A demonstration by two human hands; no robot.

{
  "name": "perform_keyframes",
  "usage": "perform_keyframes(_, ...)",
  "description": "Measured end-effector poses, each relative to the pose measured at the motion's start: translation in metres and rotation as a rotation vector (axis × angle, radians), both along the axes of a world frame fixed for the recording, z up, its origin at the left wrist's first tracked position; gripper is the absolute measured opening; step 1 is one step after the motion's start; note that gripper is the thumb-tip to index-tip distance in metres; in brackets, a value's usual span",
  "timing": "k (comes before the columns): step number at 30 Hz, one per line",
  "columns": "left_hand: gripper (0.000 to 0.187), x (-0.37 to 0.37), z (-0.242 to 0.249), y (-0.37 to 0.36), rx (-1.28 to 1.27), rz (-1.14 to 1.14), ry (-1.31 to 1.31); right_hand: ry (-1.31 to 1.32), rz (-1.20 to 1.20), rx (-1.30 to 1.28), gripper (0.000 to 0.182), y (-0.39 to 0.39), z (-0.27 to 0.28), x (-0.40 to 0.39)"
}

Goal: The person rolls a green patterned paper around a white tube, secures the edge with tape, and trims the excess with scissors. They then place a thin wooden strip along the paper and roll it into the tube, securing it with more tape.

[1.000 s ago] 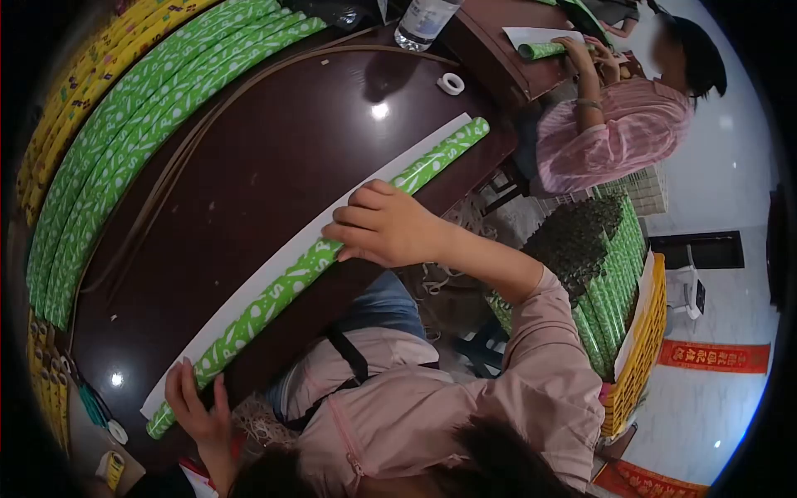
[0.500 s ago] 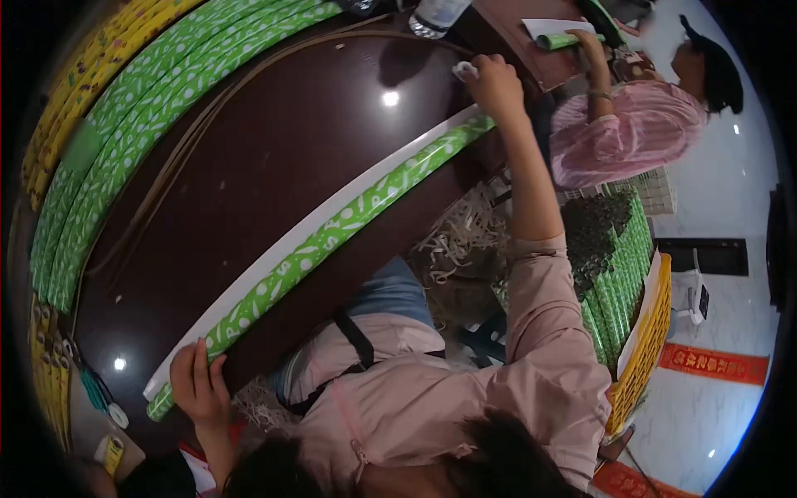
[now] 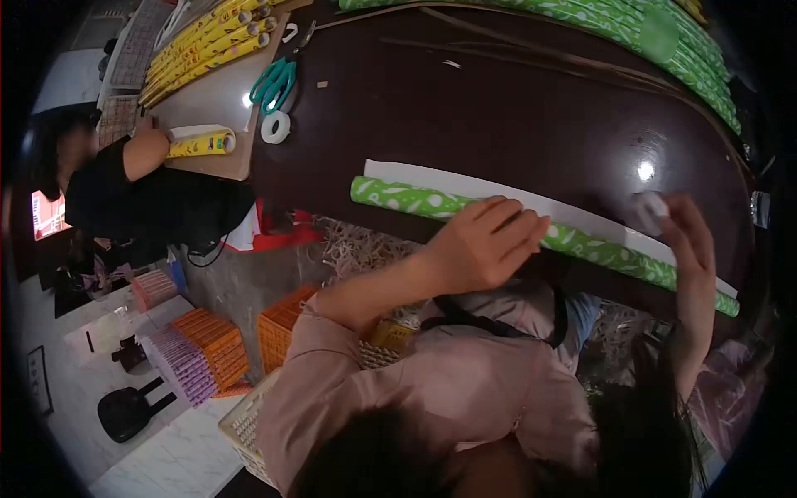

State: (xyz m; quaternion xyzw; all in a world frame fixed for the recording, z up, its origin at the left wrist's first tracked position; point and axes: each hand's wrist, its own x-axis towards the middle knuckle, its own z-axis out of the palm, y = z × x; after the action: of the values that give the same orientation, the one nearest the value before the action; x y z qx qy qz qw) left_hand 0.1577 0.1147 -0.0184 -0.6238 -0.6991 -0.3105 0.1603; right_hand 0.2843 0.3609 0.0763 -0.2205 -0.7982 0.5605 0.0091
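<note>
A long green patterned paper roll (image 3: 610, 249) lies across the dark table, its white inner side (image 3: 573, 207) showing along the far edge. My left hand (image 3: 490, 245) is over the middle of the roll, fingers curled together; whatever is between the fingertips is hidden. Towards the roll's right end, my right hand (image 3: 689, 236) is raised with a small white tape roll (image 3: 652, 209) in its fingers, somewhat blurred. Beyond the roll's left end lie teal-handled scissors (image 3: 274, 85) and another white tape roll (image 3: 276, 127).
Green rolls (image 3: 581, 21) line the table's far edge, and yellow rolls (image 3: 212, 46) are stacked at far left. A person in black (image 3: 158, 183) sits at left beside a yellow roll (image 3: 202, 143). Orange crates (image 3: 207, 344) and paper shreds (image 3: 365, 249) are on the floor.
The view has swung left, bringing the scissors and the person in black into sight. My left hand has moved from the roll's left end to its middle; my right still holds the tape roll.
</note>
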Motion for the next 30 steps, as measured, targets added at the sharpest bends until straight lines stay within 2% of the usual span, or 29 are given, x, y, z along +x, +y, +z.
perform_keyframes(4,0.024,0.004,0.002,-0.003,0.001,0.001,-0.013,-0.113,0.223,-0.586,0.022,-0.063,-0.020,-0.084)
perform_keyframes(5,0.024,0.004,0.000,-0.003,0.023,0.025,0.022,-0.117,0.219,-0.592,0.022,-0.075,-0.024,-0.103)
perform_keyframes(7,0.024,0.004,-0.003,-0.006,-0.003,-0.007,0.022,-0.217,0.459,-0.744,0.022,-0.092,-0.030,-0.132)
perform_keyframes(10,0.024,0.004,-0.005,-0.005,0.021,0.007,0.047,-0.287,0.528,-0.837,0.022,-0.101,-0.040,-0.150)
perform_keyframes(14,0.027,0.005,-0.006,-0.005,0.047,-0.017,-0.036,-0.217,0.559,-0.945,0.024,-0.089,-0.058,-0.150)
perform_keyframes(16,0.029,0.007,-0.002,-0.004,0.084,0.004,-0.106,-0.219,0.532,-0.914,0.024,-0.089,-0.047,-0.148)
perform_keyframes(20,0.028,0.007,-0.018,-0.002,0.144,0.013,-0.021,-0.262,0.456,-0.939,0.015,-0.097,-0.053,-0.150)
perform_keyframes(21,0.028,0.006,-0.020,-0.002,0.126,0.060,0.020,-0.242,0.484,-0.986,0.014,-0.097,-0.057,-0.151)
perform_keyframes(22,0.026,0.006,-0.020,-0.001,0.036,-0.001,-0.057,-0.229,0.492,-1.029,0.012,-0.096,-0.060,-0.150)
perform_keyframes(24,0.025,-0.004,-0.012,-0.002,-0.082,-0.146,-0.176,-0.208,0.558,-0.934,0.013,-0.094,-0.067,-0.153)
perform_keyframes(25,0.025,-0.008,-0.010,-0.008,-0.081,-0.134,-0.166,-0.194,0.548,-0.941,0.014,-0.094,-0.066,-0.154)
perform_keyframes(27,0.028,-0.015,-0.006,-0.030,0.045,-0.035,0.053,-0.178,0.539,-0.943,0.014,-0.098,-0.064,-0.155)
perform_keyframes(28,0.028,-0.021,-0.004,-0.044,0.047,-0.032,0.057,-0.174,0.504,-0.928,0.015,-0.100,-0.062,-0.154)
perform_keyframes(30,0.034,-0.035,0.004,-0.076,0.002,0.125,0.208,-0.167,0.471,-0.915,0.016,-0.101,-0.062,-0.152)
